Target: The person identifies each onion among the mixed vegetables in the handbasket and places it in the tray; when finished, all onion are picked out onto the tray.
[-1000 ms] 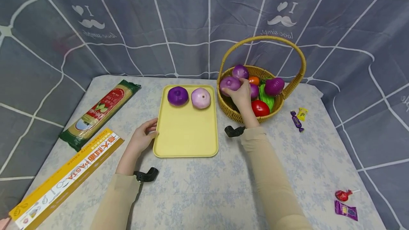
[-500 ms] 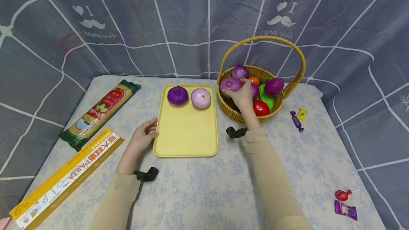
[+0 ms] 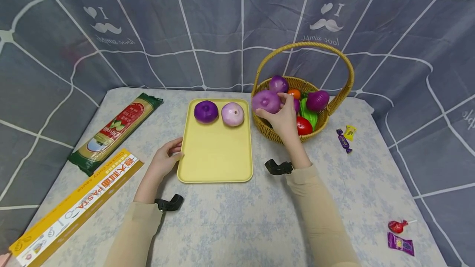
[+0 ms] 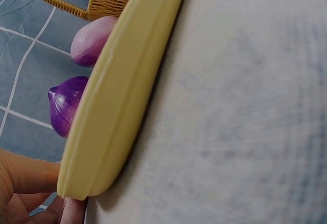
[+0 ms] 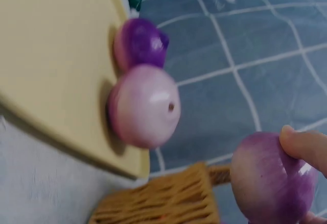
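1. While the basket (image 3: pixel 268 132) is seen beneath the right hand (image 3: pixel 285 119), a lift is judged under way.
2. The yellow tray (image 3: pixel 215 158) is touched beside the left hand's (image 3: pixel 165 160) relaxed fingers.
3. The purple onion (image 3: pixel 266 101) is grasped between right thumb and fingers; a steady pinch, clear of the handle (image 3: pixel 304 44), seems called for.

One tray (image 3: pixel 215 151) — two onions (image 3: pixel 205 111) on it; one basket (image 3: pixel 270 133); three candies (image 3: pixel 400 244); one lollipop (image 3: pixel 396 226).

Floral table (image 3: pixel 230 226): yellow tray (image 3: pixel 215 151), wicker basket (image 3: pixel 269 132), packet (image 3: pixel 116 133), pasta box (image 3: pixel 78 207), wrapped sweets (image 3: pixel 344 140), lollipop (image 3: pixel 397 226).
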Demonstrator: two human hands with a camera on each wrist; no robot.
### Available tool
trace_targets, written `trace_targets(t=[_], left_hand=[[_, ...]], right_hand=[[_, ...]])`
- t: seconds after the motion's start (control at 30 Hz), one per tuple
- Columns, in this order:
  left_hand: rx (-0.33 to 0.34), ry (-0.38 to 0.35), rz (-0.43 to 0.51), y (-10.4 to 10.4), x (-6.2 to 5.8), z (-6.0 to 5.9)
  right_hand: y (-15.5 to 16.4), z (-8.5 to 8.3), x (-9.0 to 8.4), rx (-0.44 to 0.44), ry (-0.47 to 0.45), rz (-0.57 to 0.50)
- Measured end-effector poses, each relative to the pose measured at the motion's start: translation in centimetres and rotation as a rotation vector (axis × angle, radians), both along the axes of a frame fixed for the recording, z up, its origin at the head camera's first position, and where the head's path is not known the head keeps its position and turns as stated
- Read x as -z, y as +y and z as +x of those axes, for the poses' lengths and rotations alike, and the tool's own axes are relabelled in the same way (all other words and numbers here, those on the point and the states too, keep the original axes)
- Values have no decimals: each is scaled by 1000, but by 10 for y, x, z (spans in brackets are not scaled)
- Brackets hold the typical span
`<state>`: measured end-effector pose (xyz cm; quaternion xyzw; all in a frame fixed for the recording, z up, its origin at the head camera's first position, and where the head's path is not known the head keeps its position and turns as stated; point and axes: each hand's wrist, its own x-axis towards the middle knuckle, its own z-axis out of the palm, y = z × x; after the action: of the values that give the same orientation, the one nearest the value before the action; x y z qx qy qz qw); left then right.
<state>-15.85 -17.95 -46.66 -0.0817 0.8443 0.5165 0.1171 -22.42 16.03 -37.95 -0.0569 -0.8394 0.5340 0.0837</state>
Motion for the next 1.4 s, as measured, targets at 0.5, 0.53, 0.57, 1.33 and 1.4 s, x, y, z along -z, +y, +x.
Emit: trace_targets(t=[0.5, 0.53, 0.57, 1.33, 1.4], left_hand=[[29, 11, 31, -6, -1, 1], [31, 12, 35, -7, -1, 1], [34, 12, 40, -7, -1, 1], [28, 4, 26, -3, -1, 0], [26, 1, 25, -3, -2, -1]], right_hand=[[-48, 30, 13, -225, -80, -121], [-53, 31, 15, -237, -91, -126], [-57, 31, 17, -249, -96, -132], [-126, 27, 57, -357, -175, -3], [-128, 26, 60, -353, -179, 9]])
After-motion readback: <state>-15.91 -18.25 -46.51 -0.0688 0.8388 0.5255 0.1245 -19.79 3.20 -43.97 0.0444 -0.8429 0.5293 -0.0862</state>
